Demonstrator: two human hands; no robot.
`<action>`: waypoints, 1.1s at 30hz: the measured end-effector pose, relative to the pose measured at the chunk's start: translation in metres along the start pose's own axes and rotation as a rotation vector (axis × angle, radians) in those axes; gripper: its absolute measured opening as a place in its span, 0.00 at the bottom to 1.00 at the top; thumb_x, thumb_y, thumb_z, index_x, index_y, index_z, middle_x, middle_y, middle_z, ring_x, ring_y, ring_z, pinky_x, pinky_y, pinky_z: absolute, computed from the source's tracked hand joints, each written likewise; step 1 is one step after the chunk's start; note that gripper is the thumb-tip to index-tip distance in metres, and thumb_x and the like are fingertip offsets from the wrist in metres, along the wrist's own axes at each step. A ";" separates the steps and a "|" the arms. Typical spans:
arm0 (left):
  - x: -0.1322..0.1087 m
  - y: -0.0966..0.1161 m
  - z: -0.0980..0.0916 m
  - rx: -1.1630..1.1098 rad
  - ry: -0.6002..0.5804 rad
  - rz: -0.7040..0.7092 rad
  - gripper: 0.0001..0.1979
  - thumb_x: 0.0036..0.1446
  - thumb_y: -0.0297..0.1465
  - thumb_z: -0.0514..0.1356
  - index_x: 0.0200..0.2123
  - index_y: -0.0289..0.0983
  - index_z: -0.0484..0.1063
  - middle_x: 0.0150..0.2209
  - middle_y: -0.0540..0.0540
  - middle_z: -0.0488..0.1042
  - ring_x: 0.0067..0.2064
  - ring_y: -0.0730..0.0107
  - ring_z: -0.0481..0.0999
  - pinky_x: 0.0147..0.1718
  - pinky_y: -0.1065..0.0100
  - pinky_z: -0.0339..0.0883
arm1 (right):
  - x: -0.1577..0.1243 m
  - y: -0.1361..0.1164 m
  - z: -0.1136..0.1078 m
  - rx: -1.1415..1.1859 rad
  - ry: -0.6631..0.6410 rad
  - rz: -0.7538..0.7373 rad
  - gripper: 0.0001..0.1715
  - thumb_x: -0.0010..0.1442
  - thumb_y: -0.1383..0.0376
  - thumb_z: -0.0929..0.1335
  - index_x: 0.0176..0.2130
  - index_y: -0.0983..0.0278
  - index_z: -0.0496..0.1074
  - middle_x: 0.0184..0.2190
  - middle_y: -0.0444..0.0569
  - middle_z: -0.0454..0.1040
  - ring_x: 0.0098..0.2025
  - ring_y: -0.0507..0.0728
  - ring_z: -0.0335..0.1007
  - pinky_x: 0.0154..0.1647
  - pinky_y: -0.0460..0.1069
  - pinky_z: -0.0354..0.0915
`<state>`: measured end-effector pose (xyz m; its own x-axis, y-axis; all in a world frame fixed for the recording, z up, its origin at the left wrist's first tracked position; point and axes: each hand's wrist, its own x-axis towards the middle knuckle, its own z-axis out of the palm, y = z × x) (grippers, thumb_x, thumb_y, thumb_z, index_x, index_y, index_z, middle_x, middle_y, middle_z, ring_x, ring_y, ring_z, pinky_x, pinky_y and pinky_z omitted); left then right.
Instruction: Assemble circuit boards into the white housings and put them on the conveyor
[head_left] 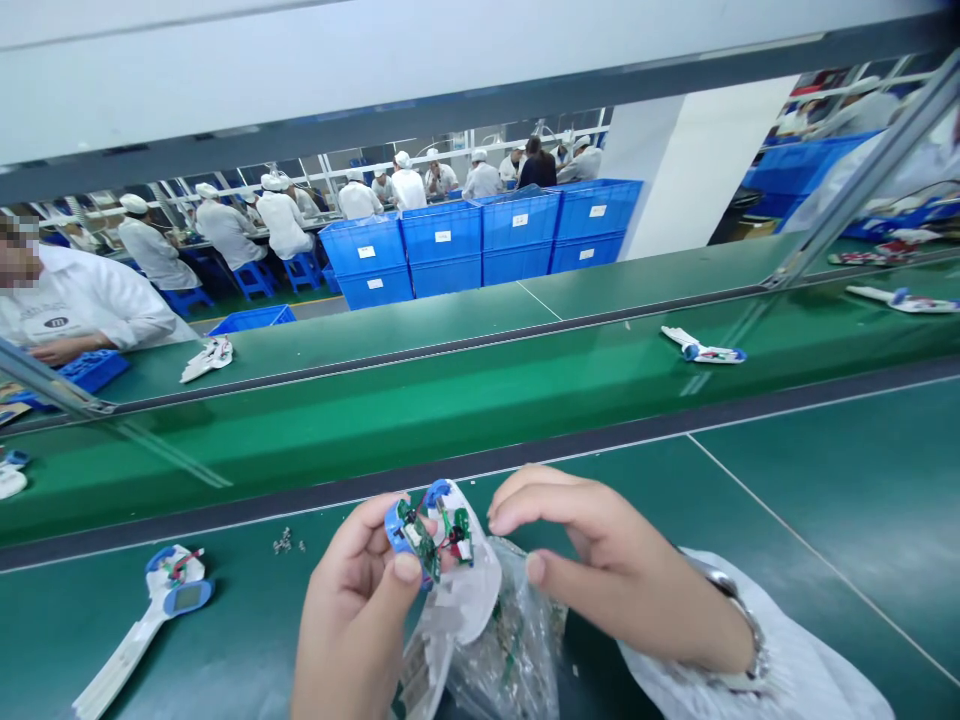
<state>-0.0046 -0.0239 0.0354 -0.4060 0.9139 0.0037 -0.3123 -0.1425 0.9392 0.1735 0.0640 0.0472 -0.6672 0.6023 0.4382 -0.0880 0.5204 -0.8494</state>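
Note:
My left hand [360,590] is closed on an opened white-and-blue handheld thermometer [474,590], thumb and fingers on its blue part. Green circuit boards [420,535] and thin wires show inside the white shell. Just right of it, my right hand [577,525] hovers with thumb and fingers apart, and nothing shows between them. Beneath the thermometer is a clear plastic bag [517,640] with small bits in it, partly hidden by the shell. Left of my hands, another opened thermometer [176,598] with a small grey display lies on the green bench.
Small screws [285,541] lie loose near the bench's far edge. Beyond it runs a green conveyor belt [420,400] with an opened thermometer [703,350] on it. A co-worker [97,300] sits across at left. Stacked blue bins [442,240] stand behind. A metal post [862,180] rises at right.

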 end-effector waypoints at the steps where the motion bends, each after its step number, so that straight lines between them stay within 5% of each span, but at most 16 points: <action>1: 0.000 0.000 0.002 -0.022 0.007 -0.006 0.15 0.46 0.38 0.71 0.38 0.41 0.78 0.29 0.47 0.79 0.31 0.66 0.79 0.30 0.72 0.73 | 0.002 -0.002 0.006 0.000 -0.010 -0.052 0.11 0.58 0.73 0.67 0.41 0.64 0.73 0.39 0.50 0.75 0.43 0.54 0.69 0.46 0.48 0.63; 5: 0.000 -0.001 0.010 -0.079 0.075 -0.050 0.18 0.41 0.40 0.73 0.36 0.40 0.79 0.27 0.49 0.77 0.32 0.69 0.78 0.32 0.75 0.71 | 0.010 -0.005 0.028 0.016 0.009 -0.174 0.13 0.58 0.74 0.65 0.44 0.67 0.72 0.39 0.51 0.73 0.43 0.55 0.68 0.47 0.50 0.63; 12: 0.000 -0.001 0.011 -0.089 0.070 -0.079 0.17 0.41 0.40 0.73 0.35 0.39 0.79 0.27 0.49 0.77 0.30 0.72 0.76 0.30 0.77 0.69 | 0.010 0.011 0.037 0.085 0.032 -0.081 0.12 0.62 0.71 0.63 0.32 0.64 0.74 0.39 0.50 0.72 0.45 0.54 0.68 0.48 0.50 0.62; 18: 0.004 -0.009 -0.004 -0.018 -0.118 -0.049 0.15 0.49 0.38 0.69 0.40 0.40 0.78 0.31 0.46 0.78 0.30 0.69 0.77 0.32 0.72 0.71 | 0.014 0.022 0.037 0.302 0.113 -0.044 0.18 0.67 0.60 0.62 0.28 0.64 0.70 0.29 0.48 0.71 0.41 0.55 0.67 0.48 0.52 0.61; 23: 0.000 -0.013 -0.006 0.021 -0.171 -0.051 0.15 0.50 0.35 0.69 0.44 0.44 0.78 0.34 0.45 0.80 0.33 0.66 0.79 0.32 0.71 0.73 | 0.020 0.007 0.027 0.158 0.023 -0.049 0.16 0.63 0.70 0.63 0.24 0.64 0.66 0.21 0.43 0.68 0.32 0.52 0.61 0.41 0.49 0.58; 33: -0.015 0.000 0.018 0.065 0.083 -0.090 0.18 0.40 0.40 0.73 0.37 0.44 0.82 0.26 0.48 0.79 0.26 0.73 0.75 0.27 0.78 0.68 | 0.028 -0.007 0.019 -0.150 -0.107 -0.168 0.13 0.53 0.74 0.61 0.20 0.65 0.58 0.17 0.39 0.59 0.23 0.48 0.51 0.35 0.49 0.52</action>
<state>0.0172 -0.0308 0.0413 -0.4491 0.8870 -0.1077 -0.2956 -0.0337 0.9547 0.1415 0.0659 0.0602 -0.7277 0.4365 0.5291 -0.0991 0.6964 -0.7108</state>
